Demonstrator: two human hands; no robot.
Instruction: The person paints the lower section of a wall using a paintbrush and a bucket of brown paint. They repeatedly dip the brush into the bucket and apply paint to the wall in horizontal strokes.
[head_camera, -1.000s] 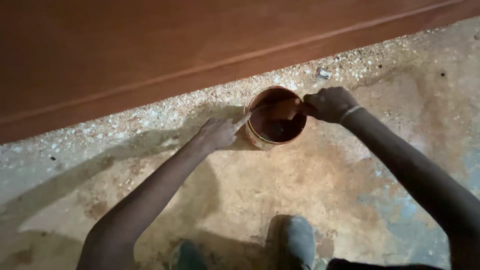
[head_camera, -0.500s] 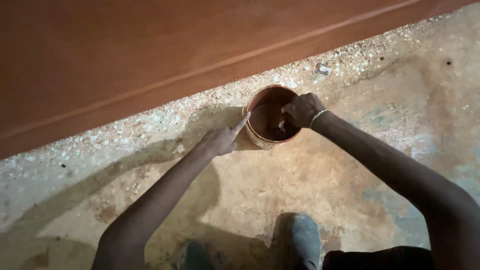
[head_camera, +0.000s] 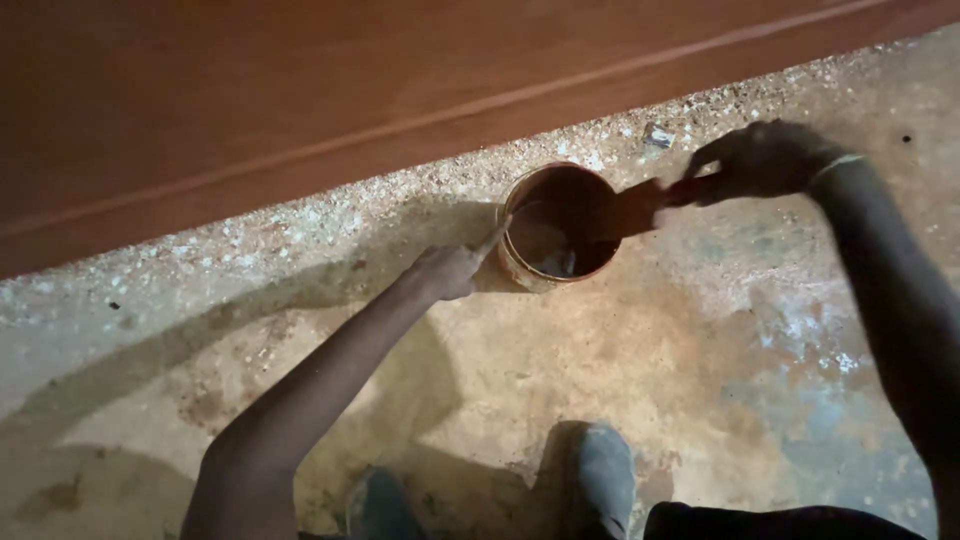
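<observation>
Steadying a stain tin (head_camera: 556, 228) on dusty concrete (head_camera: 640, 380) beside a big reddish-brown board (head_camera: 300, 90)

Left hand (head_camera: 450, 270) curls loosely, one finger pressing the rim; right hand (head_camera: 755, 160) is closed on a blurred brush (head_camera: 640, 205) at the tin's right edge; tin looks rigid, part full, slick with stain; best gripped round its wall.

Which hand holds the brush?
The right hand, raised beside the can, holds the brush over its rim. The left hand holds nothing and only steadies the can's near-left edge.
</observation>
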